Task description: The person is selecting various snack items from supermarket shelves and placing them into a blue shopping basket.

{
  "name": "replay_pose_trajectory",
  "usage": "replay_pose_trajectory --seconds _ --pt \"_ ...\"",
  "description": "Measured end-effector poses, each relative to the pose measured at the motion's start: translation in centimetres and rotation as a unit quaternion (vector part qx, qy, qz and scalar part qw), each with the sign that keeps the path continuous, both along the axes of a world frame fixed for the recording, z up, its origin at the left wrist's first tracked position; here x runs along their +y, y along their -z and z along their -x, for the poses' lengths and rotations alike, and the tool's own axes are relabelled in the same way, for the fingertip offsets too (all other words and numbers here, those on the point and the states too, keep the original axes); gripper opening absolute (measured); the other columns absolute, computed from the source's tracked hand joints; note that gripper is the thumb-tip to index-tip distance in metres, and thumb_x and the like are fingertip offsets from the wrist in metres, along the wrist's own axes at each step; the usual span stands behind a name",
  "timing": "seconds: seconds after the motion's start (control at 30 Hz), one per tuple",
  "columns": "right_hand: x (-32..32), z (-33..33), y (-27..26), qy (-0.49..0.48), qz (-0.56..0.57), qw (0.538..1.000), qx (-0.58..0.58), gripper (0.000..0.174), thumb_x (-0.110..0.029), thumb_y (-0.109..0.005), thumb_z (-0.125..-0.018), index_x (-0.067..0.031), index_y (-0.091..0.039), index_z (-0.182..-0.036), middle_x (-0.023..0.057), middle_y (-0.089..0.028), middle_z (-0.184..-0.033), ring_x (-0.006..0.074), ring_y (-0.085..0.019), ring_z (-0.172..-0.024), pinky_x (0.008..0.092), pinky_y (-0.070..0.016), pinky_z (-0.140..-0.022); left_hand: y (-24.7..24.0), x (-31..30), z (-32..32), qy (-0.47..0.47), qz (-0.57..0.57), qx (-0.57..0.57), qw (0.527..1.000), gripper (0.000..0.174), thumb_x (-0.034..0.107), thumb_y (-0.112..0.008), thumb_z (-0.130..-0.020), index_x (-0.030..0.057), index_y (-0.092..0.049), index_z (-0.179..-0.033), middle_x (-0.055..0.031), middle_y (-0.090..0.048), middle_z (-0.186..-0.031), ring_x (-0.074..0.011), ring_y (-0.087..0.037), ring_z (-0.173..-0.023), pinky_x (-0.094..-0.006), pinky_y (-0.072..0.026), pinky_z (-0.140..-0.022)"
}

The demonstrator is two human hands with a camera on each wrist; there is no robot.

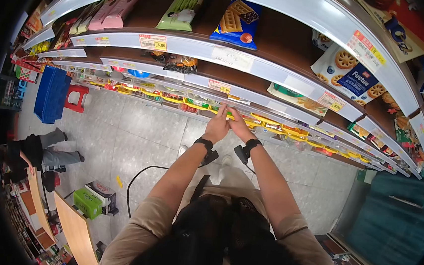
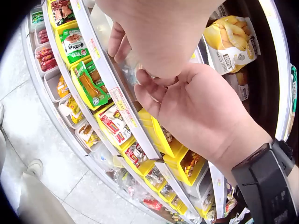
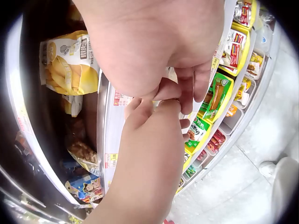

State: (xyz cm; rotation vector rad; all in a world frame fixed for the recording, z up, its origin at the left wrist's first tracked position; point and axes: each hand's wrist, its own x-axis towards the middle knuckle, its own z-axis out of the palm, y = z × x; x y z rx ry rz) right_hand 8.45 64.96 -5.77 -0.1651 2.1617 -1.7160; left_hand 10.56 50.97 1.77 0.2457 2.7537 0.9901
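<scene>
Both of my hands meet in front of the shelf's lower tiers, wrists close together, in the head view. My left hand (image 1: 216, 128) and right hand (image 1: 241, 128) touch or overlap at the fingers. In the left wrist view the left hand (image 2: 161, 35) covers much of the middle, and the right hand (image 2: 201, 107) has bent fingers beneath it. A bit of clear, shiny plastic (image 2: 130, 71) shows beside the fingertips; I cannot tell whether they hold it. In the right wrist view the right hand (image 3: 159, 42) hides most of the fingertips of the left hand (image 3: 152, 135).
Yellow bins (image 2: 174, 144) with small packets line the lower tiers. A yellow-and-white snack bag (image 3: 72, 65) lies on a shelf beside the hands. Biscuit packs (image 1: 348, 76) stand higher up. A blue crate (image 1: 51, 95), red stool (image 1: 76, 98) and another person (image 1: 46, 150) are at the left.
</scene>
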Motion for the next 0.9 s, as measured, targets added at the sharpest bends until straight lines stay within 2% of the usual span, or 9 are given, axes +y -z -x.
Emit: replay_pose_trajectory --seconds 0.17,0.27,0.3,0.4,0.6,0.7,0.8,0.83,0.9 --pt "0.1 -3.1 -2.6 0.075 0.158 0.971 -0.162 0.045 -0.006 -0.049 -0.086 -0.0107 -0.036 -0.129 0.0164 -0.044 -0.131 0.0229 -0.053 -0.111 0.0352 -0.0478 -0.085 -0.5 -0.5 -3.1 0.022 0.034 0.085 0.996 0.054 0.012 -0.057 -0.081 -0.0083 -0.042 -0.129 -0.0116 -0.032 -0.145 -0.0369 -0.059 -0.095 -0.0441 -0.0527 -0.076" --pt "-1.0 -4.4 -5.6 0.192 0.292 0.890 -0.292 0.050 -0.011 -0.052 -0.085 -0.0123 -0.032 -0.131 0.0149 -0.046 -0.128 0.0248 -0.053 -0.110 0.0374 -0.0449 -0.088 -3.3 -1.6 -5.5 0.046 0.091 0.076 0.992 0.054 0.013 -0.061 -0.078 -0.0089 -0.045 -0.125 -0.0120 -0.033 -0.146 -0.0359 -0.058 -0.092 -0.0431 -0.0519 -0.079" --pt "-1.5 -4.5 -5.2 0.201 0.318 0.875 -0.305 0.048 -0.023 -0.058 -0.086 -0.0143 -0.037 -0.129 0.0124 -0.046 -0.129 0.0248 -0.054 -0.107 0.0389 -0.0422 -0.090 -3.8 -1.9 -6.4 0.030 0.090 0.090 0.991 0.056 0.013 -0.063 -0.076 -0.0094 -0.046 -0.124 -0.0117 -0.033 -0.146 -0.0344 -0.057 -0.088 -0.0428 -0.0517 -0.077" --pt "-3.0 -4.3 -4.6 0.165 0.384 0.809 -0.414 0.038 -0.028 -0.061 -0.090 -0.0150 -0.047 -0.122 0.0081 -0.053 -0.122 0.0207 -0.057 -0.100 0.0353 -0.0444 -0.087 -5.5 -4.0 -8.9 0.039 0.089 0.102 0.990 0.056 0.012 -0.063 -0.076 -0.0103 -0.045 -0.124 -0.0118 -0.033 -0.146 -0.0342 -0.056 -0.091 -0.0421 -0.0516 -0.078" --pt "-10.4 -6.6 -7.7 -0.006 0.279 0.914 -0.295 0.027 -0.029 -0.062 -0.093 -0.0093 -0.060 -0.112 0.0005 -0.062 -0.105 0.0090 -0.058 -0.091 0.0246 -0.0465 -0.080 -7.1 -12.3 -14.4 -0.014 0.001 0.181 0.983 0.051 0.011 -0.061 -0.077 0.0014 -0.048 -0.126 -0.0164 -0.038 -0.141 -0.0310 -0.058 -0.091 -0.0393 -0.0509 -0.076" --pt "-16.1 -8.2 -11.2 -0.086 0.232 0.940 -0.233 0.030 -0.024 -0.064 -0.092 -0.0062 -0.059 -0.115 0.0006 -0.063 -0.103 0.0083 -0.058 -0.090 0.0243 -0.0480 -0.078 -9.4 -17.8 -17.0 -0.215 -0.062 0.171 0.959 0.041 0.013 -0.062 -0.082 0.0053 -0.052 -0.121 -0.0175 -0.053 -0.124 -0.0254 -0.061 -0.086 -0.0349 -0.0506 -0.073" --pt "-22.1 -10.2 -14.3 -0.191 0.217 0.939 -0.184 0.030 -0.018 -0.065 -0.091 -0.0045 -0.058 -0.117 0.0002 -0.062 -0.102 0.0080 -0.058 -0.090 0.0250 -0.0486 -0.078 -12.8 -24.3 -18.2 -0.366 -0.193 0.009 0.910 0.030 0.017 -0.061 -0.088 0.0033 -0.054 -0.113 -0.0133 -0.062 -0.105 -0.0206 -0.062 -0.076 -0.0327 -0.0504 -0.066" --pt "-24.1 -10.9 -15.1 -0.213 0.215 0.934 -0.192 0.031 -0.017 -0.066 -0.090 -0.0042 -0.057 -0.117 0.0009 -0.062 -0.102 0.0087 -0.058 -0.090 0.0256 -0.0482 -0.079 -11.4 -27.2 -19.0 -0.327 -0.284 -0.019 0.901 0.028 0.027 -0.054 -0.095 0.0031 -0.056 -0.109 -0.0071 -0.063 -0.088 -0.0146 -0.060 -0.072 -0.0281 -0.0494 -0.064" --pt "-28.9 -12.1 -17.0 -0.250 0.212 0.925 -0.192 0.032 -0.014 -0.067 -0.088 -0.0033 -0.057 -0.117 0.0019 -0.063 -0.102 0.0094 -0.058 -0.092 0.0259 -0.0481 -0.081 -10.3 -32.5 -20.8 -0.315 -0.421 -0.124 0.842 0.032 0.031 -0.048 -0.098 0.0033 -0.057 -0.109 -0.0065 -0.063 -0.091 -0.0134 -0.060 -0.074 -0.0279 -0.0500 -0.066"
